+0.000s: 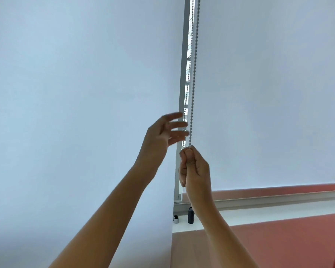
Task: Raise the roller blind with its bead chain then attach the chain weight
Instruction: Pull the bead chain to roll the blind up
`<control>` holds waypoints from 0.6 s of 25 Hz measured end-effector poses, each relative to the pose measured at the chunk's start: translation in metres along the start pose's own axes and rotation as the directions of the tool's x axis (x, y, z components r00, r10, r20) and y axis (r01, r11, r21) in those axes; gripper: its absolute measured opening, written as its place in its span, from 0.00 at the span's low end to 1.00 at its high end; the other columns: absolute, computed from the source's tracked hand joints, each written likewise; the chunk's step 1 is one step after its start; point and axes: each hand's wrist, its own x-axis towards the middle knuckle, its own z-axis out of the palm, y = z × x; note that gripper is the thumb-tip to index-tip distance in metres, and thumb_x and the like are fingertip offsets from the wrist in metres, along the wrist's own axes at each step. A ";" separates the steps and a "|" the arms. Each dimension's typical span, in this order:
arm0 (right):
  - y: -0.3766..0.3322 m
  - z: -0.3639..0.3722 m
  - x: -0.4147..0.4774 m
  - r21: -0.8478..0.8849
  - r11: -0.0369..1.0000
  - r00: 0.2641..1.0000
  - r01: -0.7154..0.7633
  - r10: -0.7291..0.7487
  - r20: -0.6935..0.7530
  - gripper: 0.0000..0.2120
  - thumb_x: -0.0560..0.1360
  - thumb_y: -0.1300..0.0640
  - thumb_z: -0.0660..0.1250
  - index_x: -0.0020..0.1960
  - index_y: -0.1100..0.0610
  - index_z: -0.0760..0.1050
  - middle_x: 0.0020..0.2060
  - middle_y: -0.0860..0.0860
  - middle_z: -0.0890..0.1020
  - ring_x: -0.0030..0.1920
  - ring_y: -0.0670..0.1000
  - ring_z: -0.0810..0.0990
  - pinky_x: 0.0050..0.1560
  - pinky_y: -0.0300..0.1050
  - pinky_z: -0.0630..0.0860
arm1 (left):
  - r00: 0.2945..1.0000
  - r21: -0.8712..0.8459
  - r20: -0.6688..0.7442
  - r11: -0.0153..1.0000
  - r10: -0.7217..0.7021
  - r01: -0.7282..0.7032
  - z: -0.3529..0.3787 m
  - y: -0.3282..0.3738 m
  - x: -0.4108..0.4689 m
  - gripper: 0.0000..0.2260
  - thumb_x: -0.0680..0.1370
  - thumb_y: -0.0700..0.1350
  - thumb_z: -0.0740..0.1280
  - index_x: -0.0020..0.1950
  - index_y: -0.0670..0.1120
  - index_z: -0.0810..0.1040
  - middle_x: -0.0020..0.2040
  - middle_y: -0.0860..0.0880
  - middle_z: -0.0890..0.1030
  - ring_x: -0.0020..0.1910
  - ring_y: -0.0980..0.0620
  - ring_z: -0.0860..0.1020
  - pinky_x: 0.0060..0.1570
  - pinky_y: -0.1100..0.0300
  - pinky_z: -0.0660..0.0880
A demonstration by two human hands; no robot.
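- While the right hand (193, 169) grips the bead chain (194, 74) in curled fingers, the left hand (162, 132) is open, fingers spread, just left of the bead chain.
- Roller blind (269, 93) hangs just right of the bead chain.

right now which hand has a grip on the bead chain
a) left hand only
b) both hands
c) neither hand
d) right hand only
D: the right hand is curled round the bead chain at its lower end, while the left hand is open beside the chain with its fingers straight, not curled round it.
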 end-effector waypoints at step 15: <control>0.002 0.009 0.000 -0.106 0.993 0.998 0.049 -0.044 0.045 0.17 0.84 0.57 0.51 0.41 0.47 0.71 0.29 0.45 0.71 0.29 0.47 0.70 0.31 0.41 0.71 | 0.997 -0.261 0.029 0.963 0.073 -0.063 0.028 0.027 0.015 0.20 0.84 0.49 0.49 0.32 0.48 0.61 0.21 0.57 0.59 0.18 0.60 0.53 0.18 0.69 0.50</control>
